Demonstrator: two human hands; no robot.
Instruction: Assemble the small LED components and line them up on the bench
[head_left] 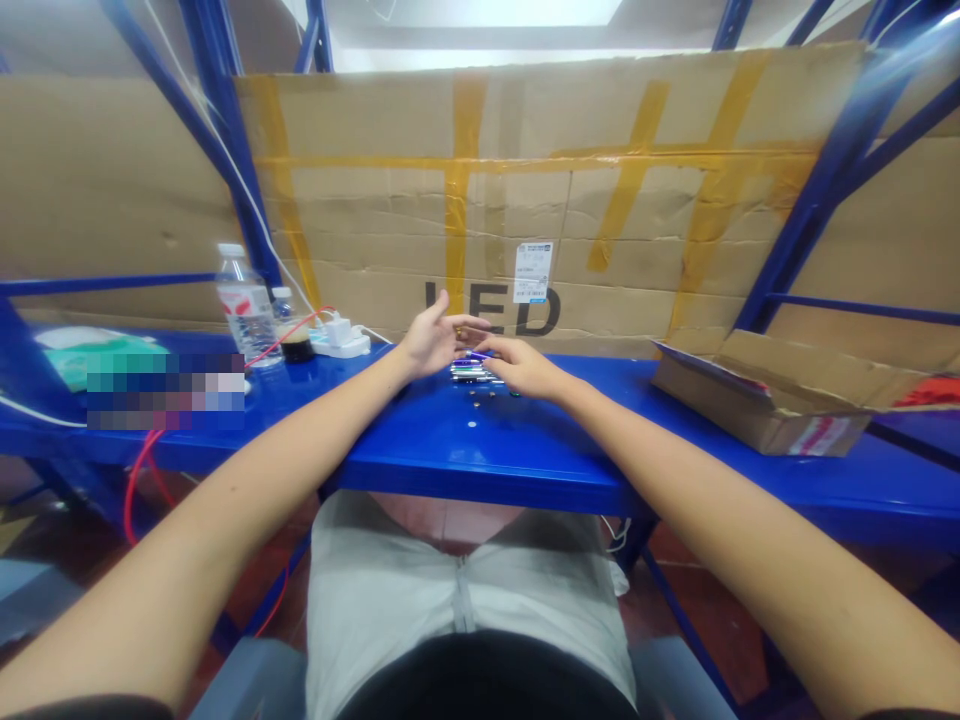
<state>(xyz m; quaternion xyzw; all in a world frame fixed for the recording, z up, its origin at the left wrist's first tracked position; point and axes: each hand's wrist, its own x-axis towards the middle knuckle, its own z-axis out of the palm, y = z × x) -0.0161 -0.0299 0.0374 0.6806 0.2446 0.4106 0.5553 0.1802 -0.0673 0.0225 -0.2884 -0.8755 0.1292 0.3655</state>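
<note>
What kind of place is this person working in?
Probably a warehouse or small workshop: blue metal racking serves as the bench, taped cardboard sheets back it, and an open carton sits beside the hands.

I see storeroom or warehouse work corner: blue steel racking [817,215], taped flattened cardboard [555,190] as backing, open carton [757,395] on blue table [525,450].

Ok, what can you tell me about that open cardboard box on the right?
The cardboard box is brown, shallow and long, with creased flaps folded open. It lies at an angle on the blue shelf, right of both hands, touched by neither. A white and red label shows on its near side. Its contents are hidden.
</note>
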